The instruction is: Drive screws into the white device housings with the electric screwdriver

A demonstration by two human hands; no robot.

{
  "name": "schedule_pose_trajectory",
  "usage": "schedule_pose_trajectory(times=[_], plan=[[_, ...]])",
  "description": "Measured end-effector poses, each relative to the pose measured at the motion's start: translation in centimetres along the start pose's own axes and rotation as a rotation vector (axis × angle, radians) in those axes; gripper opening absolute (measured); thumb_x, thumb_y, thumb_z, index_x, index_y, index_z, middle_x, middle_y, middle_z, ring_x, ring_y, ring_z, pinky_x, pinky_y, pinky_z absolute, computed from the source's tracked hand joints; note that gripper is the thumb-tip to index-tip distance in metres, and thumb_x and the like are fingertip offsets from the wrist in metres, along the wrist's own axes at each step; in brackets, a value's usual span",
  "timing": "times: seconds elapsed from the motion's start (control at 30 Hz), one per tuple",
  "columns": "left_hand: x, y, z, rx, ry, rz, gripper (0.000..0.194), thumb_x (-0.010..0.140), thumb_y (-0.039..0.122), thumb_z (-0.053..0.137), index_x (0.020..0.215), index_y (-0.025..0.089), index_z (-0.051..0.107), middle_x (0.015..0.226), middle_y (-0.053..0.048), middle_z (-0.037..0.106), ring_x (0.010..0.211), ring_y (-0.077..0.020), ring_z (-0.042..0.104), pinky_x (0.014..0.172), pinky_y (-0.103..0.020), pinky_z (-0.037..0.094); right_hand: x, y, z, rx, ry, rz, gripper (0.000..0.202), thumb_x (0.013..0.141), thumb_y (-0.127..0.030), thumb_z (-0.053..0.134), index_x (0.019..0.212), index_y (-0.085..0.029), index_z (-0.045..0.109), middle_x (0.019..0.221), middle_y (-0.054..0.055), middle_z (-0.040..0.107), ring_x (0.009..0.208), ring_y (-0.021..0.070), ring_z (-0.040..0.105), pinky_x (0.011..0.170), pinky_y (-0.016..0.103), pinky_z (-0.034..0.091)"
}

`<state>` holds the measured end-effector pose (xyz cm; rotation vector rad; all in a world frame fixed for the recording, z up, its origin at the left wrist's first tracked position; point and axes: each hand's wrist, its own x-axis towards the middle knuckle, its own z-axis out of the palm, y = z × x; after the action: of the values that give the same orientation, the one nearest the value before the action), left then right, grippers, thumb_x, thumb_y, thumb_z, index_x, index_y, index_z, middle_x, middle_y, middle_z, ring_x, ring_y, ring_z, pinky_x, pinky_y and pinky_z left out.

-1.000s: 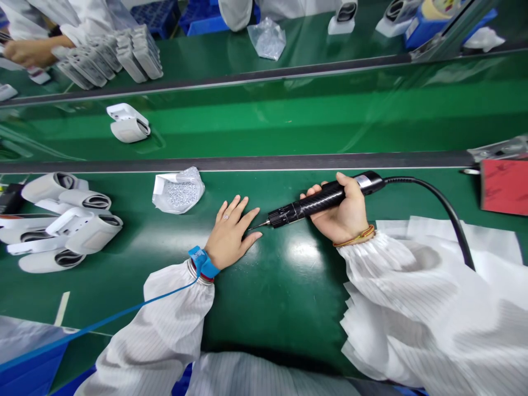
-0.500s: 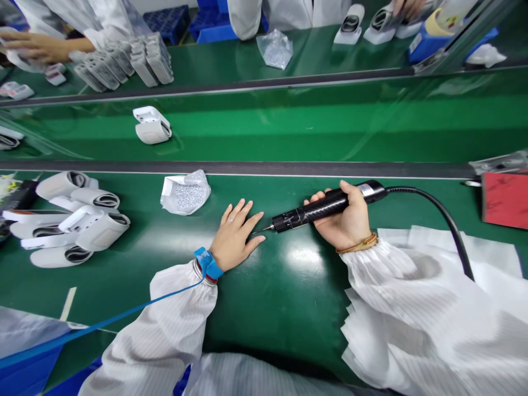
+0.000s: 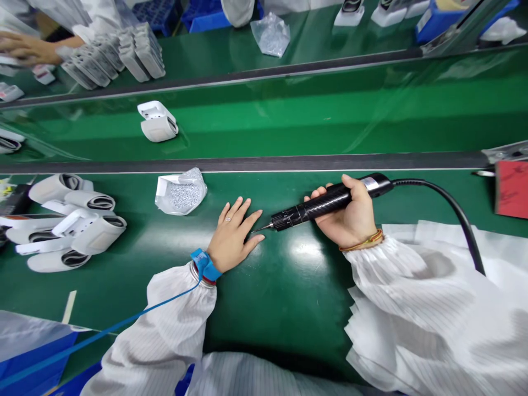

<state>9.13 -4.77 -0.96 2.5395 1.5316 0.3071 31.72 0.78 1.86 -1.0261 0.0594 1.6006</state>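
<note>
My left hand (image 3: pixel 233 236) lies palm down on the green table (image 3: pixel 280 308), fingers spread, with a blue strap round the wrist. In my right hand (image 3: pixel 348 214) is a black electric screwdriver (image 3: pixel 322 203), held almost level. Its thin tip points left and ends beside the thumb and forefinger of my left hand. A black cable leaves its back end to the right. Up and left of my left hand sits an open bag of small metal pieces (image 3: pixel 181 192). Several white devices with rolled cuffs (image 3: pixel 99 234) are piled at the left.
Behind the table runs a green conveyor belt (image 3: pixel 289 124) carrying a white cuffed device (image 3: pixel 159 122). Across it are grey parts in rows (image 3: pixel 142 52), a clear bag (image 3: pixel 271 36) and a person's hand (image 3: pixel 31 48). White sheets (image 3: pixel 437 231) and a red pad (image 3: pixel 511 190) are at the right.
The cuffed device on the belt has shifted slightly right. The camera view has tilted a little. My hands and the screwdriver hold nearly the same pose.
</note>
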Motion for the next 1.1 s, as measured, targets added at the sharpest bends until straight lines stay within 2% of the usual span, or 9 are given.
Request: schedule_pose_trajectory(times=[0.57,0.63,0.7,0.77,0.83,0.9,1.0,1.1], plan=[[0.0,0.0,-0.1,0.001,-0.022,-0.010,0.049,0.089,0.046,0.043,0.129,0.018,0.046,0.143,-0.015,0.035,0.138,-0.0303,0.020,0.111,-0.052,0.016,-0.1,0.1,0.1,-0.007,0.001,0.000,0.022,0.076,-0.038,0.054,0.069,-0.017,0.048,0.062,0.000,0.053,0.059,0.0117,0.056,0.062,0.029,0.055],[0.0,0.1,-0.1,-0.033,-0.017,-0.013,0.054,0.088,0.050,0.042,0.132,0.018,0.043,0.143,-0.015,0.035,0.138,-0.0305,0.020,0.111,-0.052,0.016,-0.1,0.1,0.1,-0.004,0.005,0.002,0.022,0.076,-0.038,0.054,0.070,-0.018,0.047,0.063,0.000,0.053,0.059,0.0118,0.056,0.062,0.029,0.055],[0.0,0.2,-0.5,-0.105,0.040,0.005,0.063,0.088,0.056,0.038,0.138,0.018,0.033,0.144,-0.016,0.032,0.138,-0.0297,0.020,0.111,-0.051,0.019,-0.1,0.0,0.1,0.001,0.008,0.001,0.022,0.076,-0.038,0.054,0.070,-0.018,0.047,0.063,0.000,0.053,0.059,0.0119,0.056,0.062,0.029,0.055],[0.1,-0.2,-1.3,-0.163,0.169,0.032,0.070,0.087,0.060,0.032,0.142,0.018,0.021,0.147,-0.017,0.027,0.139,-0.0290,0.018,0.110,-0.049,0.022,-0.1,-0.1,0.2,0.006,0.010,-0.001,0.021,0.075,-0.038,0.054,0.070,-0.018,0.047,0.062,0.000,0.053,0.058,0.0120,0.056,0.061,0.029,0.055],[0.8,-1.5,-2.6,-0.136,0.315,0.017,0.068,0.088,0.060,0.030,0.142,0.019,0.020,0.148,-0.016,0.023,0.139,-0.0296,0.017,0.110,-0.050,0.022,-0.2,-0.1,0.2,0.015,0.012,0.002,0.021,0.075,-0.037,0.054,0.069,-0.018,0.047,0.061,0.000,0.052,0.058,0.0120,0.056,0.060,0.028,0.055],[2.0,-3.8,-4.4,-0.035,0.406,-0.061,0.066,0.086,0.059,0.038,0.138,0.020,0.027,0.148,-0.015,0.024,0.138,-0.0314,0.018,0.110,-0.052,0.020,-0.3,-0.2,0.3,0.022,0.011,0.016,0.020,0.075,-0.037,0.054,0.069,-0.019,0.047,0.061,0.000,0.052,0.058,0.0122,0.056,0.059,0.028,0.055],[5.2,-8.9,-7.4,0.075,0.415,-0.186,0.074,0.078,0.061,0.053,0.134,0.016,0.034,0.147,-0.015,0.025,0.137,-0.0351,0.017,0.111,-0.054,0.017,-0.3,-0.1,0.3,0.033,0.009,0.029,0.020,0.075,-0.036,0.055,0.068,-0.019,0.048,0.061,-0.001,0.053,0.058,0.0122,0.056,0.059,0.028,0.055],[9.2,-14.5,-9.7,0.139,0.364,-0.276,0.091,0.069,0.065,0.061,0.137,0.015,0.028,0.150,-0.010,0.018,0.137,-0.0373,0.012,0.114,-0.054,0.012,-0.2,-0.1,0.2,0.051,0.012,0.039,0.020,0.073,-0.036,0.057,0.068,-0.018,0.049,0.061,0.000,0.054,0.058,0.0122,0.056,0.060,0.028,0.055]])
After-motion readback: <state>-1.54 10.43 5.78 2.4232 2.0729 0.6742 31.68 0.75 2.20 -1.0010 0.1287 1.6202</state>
